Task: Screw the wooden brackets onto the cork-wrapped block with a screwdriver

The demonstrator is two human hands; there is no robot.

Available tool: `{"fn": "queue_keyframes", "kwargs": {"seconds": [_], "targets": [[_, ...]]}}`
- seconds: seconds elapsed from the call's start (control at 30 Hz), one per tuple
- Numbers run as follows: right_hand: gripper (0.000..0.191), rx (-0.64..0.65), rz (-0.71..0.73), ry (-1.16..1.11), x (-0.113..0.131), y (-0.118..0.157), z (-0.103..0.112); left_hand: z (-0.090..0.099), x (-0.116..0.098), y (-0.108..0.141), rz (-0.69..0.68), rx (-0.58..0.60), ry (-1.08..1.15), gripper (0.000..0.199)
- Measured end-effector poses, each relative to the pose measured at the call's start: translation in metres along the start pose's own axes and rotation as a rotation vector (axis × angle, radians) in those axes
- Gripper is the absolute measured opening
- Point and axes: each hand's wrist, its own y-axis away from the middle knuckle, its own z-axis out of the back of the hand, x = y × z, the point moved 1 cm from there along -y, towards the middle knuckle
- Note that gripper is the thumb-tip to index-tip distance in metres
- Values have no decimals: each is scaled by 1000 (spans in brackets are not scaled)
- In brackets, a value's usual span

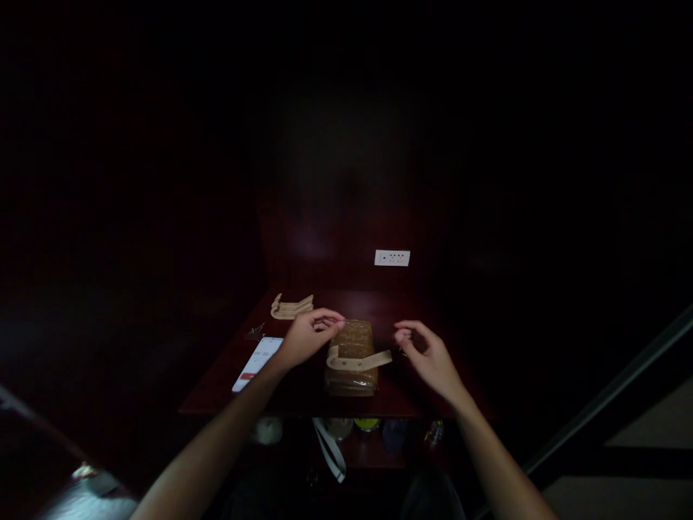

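A brown block wrapped in clear plastic (357, 332) lies on the dark red table, and a pale wooden hook (373, 361) with two holes rests across it. At the block's far left corner is my left hand (311, 336), thumb and fingers pinched; a thin bit seems to show at the tips, too small to name. To the right of the hook, apart from it, my right hand (430, 357) is closed with thumb against fingers; what it may hold is hidden. Several more wooden hooks (292, 309) sit behind my left hand. Small thin metal pieces, perhaps screws (256, 329), lie near them.
A phone (258, 365) showing a timer lies left, partly under my left forearm. A white socket plate (392, 258) is on the back wall. Below the table edge (303, 414), a shelf holds a pale strap (329, 449) and a yellow-topped container (367, 425).
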Motion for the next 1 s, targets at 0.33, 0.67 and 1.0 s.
{"fn": "queue_keyframes", "kwargs": {"seconds": [0.33,0.67,1.0], "targets": [[26,307,129,10,34,-22,-32,-32,-7,11,11,92,173,28],[13,373,175,115,29,-24,-39,-1,20,37,-62,135,-164,55],[16,569,217,313,5,-46,-51,-19,79,45,0,177,-100,49]]}}
